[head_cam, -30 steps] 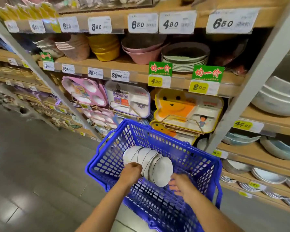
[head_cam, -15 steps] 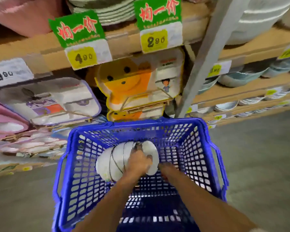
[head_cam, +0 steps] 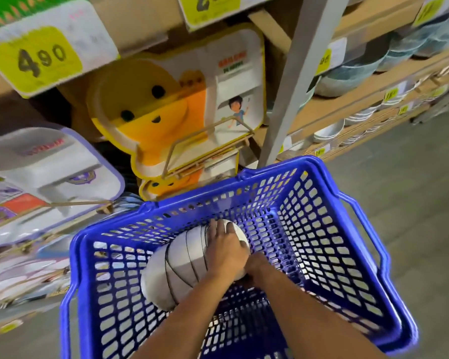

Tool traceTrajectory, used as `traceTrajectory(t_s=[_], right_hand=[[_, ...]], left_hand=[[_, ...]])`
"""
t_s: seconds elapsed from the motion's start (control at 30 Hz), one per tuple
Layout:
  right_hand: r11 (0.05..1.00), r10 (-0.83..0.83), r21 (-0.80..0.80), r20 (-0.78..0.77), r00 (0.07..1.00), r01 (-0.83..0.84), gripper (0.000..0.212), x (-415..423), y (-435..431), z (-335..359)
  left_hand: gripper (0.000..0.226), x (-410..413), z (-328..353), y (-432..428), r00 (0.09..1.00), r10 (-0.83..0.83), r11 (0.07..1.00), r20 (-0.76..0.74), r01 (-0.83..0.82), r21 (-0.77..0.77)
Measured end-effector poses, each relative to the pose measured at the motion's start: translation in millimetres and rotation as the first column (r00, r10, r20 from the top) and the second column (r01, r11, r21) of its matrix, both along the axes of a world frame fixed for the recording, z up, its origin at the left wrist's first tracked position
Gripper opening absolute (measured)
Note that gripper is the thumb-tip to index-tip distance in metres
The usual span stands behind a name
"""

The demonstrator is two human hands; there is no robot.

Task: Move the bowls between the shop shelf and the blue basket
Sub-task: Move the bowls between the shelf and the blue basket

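While bowls (head_cam: 175,270) lie in basket (head_cam: 278,172) | left hand (head_cam: 226,251) clasps them — right hand (head_cam: 255,265) (unclear)

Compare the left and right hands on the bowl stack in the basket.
The left hand drapes over the top of the stack of white bowls, fingers showing. The right hand sits lower at the stack's end, fingers hidden. Both are at the stack inside the blue basket.

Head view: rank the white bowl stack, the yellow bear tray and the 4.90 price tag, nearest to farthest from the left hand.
1. The white bowl stack: in the blue basket, directly under the left hand.
2. The yellow bear tray: on the shelf past the far rim.
3. The 4.90 price tag: higher shelf edge, upper left.
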State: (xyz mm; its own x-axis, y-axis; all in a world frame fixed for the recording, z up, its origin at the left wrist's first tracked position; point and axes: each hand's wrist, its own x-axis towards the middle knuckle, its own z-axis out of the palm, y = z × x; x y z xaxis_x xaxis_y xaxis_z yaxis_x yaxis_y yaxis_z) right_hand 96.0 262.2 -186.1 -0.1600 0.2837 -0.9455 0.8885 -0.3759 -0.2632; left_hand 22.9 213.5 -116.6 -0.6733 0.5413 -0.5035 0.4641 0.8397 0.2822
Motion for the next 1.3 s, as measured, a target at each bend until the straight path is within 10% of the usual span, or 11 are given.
traceTrajectory(t_s=[0.4, 0.77, 1.07, 1.3], right_hand=[[0.986, 0.142, 0.088, 0.000, 0.990, -0.142, 0.040, -5.1, 25.5, 19.1], [0.995, 0.015, -0.099, -0.131, 0.991, -0.029, 0.029, 11.8, 64.6, 88.4], [0.961, 0.203, -0.140, -0.232, 0.951, -0.239, 0.034, 20.0, 99.6, 161.4], [0.942, 0.289, -0.042, -0.406, 0.867, -0.334, 0.034, 28.6, 121.7, 251.2]], left_hand=[[0.066, -10.4, 2.5, -18.5, 0.999, 0.038, 0.998, -0.033, -0.040, -0.047], [0.073, -15.3, 44.3, -23.1, 0.922, 0.299, 0.915, 0.244, -0.350, 0.202], [0.047, 2.7, 112.6, -19.4, 0.471, 0.454, 0.489, 0.756, -0.841, 0.231], [0.021, 30.1, 185.8, -7.2, 0.380, 0.528, 0.181, 0.759, -0.924, 0.337]])
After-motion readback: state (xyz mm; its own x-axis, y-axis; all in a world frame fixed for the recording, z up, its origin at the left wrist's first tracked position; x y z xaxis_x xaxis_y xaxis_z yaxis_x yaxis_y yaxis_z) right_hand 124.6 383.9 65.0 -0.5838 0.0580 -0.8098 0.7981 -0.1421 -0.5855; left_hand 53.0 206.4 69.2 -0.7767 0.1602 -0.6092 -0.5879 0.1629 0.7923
